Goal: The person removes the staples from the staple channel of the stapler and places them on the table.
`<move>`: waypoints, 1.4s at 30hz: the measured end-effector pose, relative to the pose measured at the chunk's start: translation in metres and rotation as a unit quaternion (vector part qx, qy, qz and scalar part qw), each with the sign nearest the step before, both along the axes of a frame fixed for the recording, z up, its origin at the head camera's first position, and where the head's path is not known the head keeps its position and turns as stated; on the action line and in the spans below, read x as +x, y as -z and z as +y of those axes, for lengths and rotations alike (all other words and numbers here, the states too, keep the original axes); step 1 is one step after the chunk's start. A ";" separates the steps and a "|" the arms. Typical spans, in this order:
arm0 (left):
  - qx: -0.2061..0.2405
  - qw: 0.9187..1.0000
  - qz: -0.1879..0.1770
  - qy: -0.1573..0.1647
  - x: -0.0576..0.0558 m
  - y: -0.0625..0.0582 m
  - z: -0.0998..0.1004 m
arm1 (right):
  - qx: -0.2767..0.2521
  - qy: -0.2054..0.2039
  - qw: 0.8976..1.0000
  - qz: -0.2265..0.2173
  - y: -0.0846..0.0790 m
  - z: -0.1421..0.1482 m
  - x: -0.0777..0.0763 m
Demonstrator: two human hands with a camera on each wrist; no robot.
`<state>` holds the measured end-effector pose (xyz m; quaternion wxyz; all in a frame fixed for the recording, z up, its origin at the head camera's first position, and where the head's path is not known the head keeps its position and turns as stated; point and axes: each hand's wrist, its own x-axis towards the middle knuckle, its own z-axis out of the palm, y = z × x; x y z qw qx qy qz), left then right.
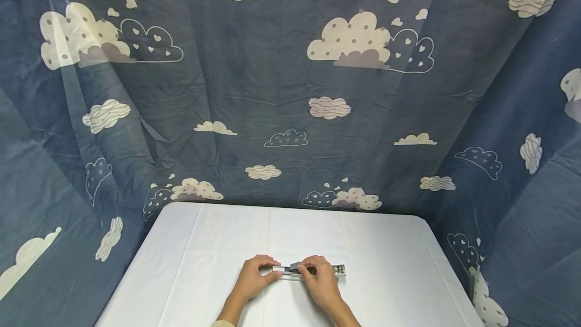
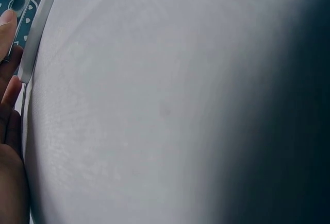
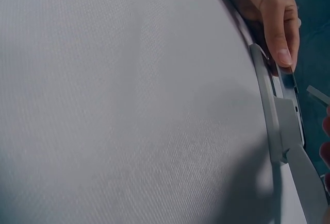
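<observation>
Slanting inward over the desk point(image 1: 204, 266), two bare forearms are bringing their hands close together, knuckles up. The left hand point(image 1: 254, 279) is pinching the left end of a slim device point(image 1: 340, 270), thumb on the near side and fingers arching over the far side. The right hand point(image 1: 320, 281) is bending its fingers downward, pinching a small grey piece point(image 1: 295, 266) against the device's middle. The device is lying crosswise about midway between the desk's left and right edges, well apart from the far edge; whether it is touching the desk, I cannot tell. It is showing a straight, narrow shape, a smooth pale rail along the near side and a silvery, dark-patched right end. Creased white cloth is covering the desk, whose far corners are curving. Behind, a wrinkled blue curtain point(image 1: 272, 64) is hanging, patterned with clouds.
</observation>
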<state>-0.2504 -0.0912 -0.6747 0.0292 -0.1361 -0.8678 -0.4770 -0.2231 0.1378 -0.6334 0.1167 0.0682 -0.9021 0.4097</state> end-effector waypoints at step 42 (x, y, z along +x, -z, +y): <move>0.006 1.000 0.001 -0.001 0.003 -0.001 0.001 | -0.087 0.071 0.994 -0.005 -0.030 0.080 0.005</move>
